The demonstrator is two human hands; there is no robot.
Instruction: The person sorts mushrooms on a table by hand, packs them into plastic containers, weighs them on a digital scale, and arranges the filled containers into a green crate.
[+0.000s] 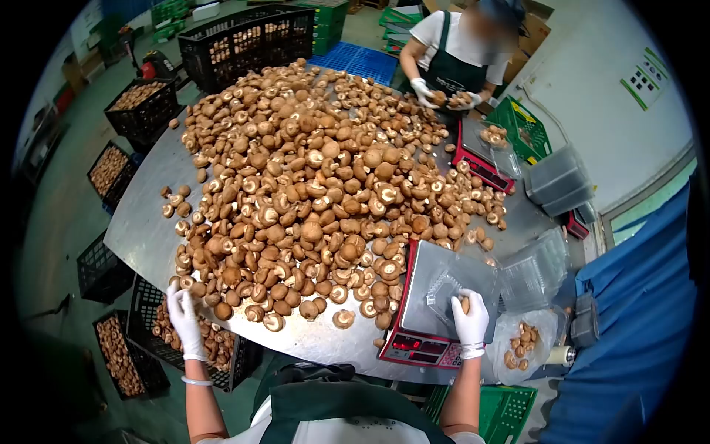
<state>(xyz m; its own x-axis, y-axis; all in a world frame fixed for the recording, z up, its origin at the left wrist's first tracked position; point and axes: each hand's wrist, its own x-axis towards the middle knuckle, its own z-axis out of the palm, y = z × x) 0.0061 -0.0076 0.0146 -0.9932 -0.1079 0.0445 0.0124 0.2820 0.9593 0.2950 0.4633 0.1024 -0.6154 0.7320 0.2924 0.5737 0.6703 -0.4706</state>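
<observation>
A large heap of brown mushrooms point(296, 163) covers much of the metal table point(140, 222). My left hand point(183, 317), in a white glove, is at the table's left front edge, its fingertips by the outermost mushrooms; whether it grips one is unclear. On the right, my right hand point(470, 317), also gloved, holds a mushroom point(464, 304) between its fingers. It is above the plate of a red scale point(421, 349), beside a clear plastic tray point(444, 290) lying on that plate.
A co-worker point(458, 52) across the table holds mushrooms near a second scale point(484, 169). Stacked clear trays point(536, 270) and a plastic bag point(543, 325) with mushrooms lie right of my scale. Black crates point(140, 318) stand at the left; a green crate point(510, 411) is below.
</observation>
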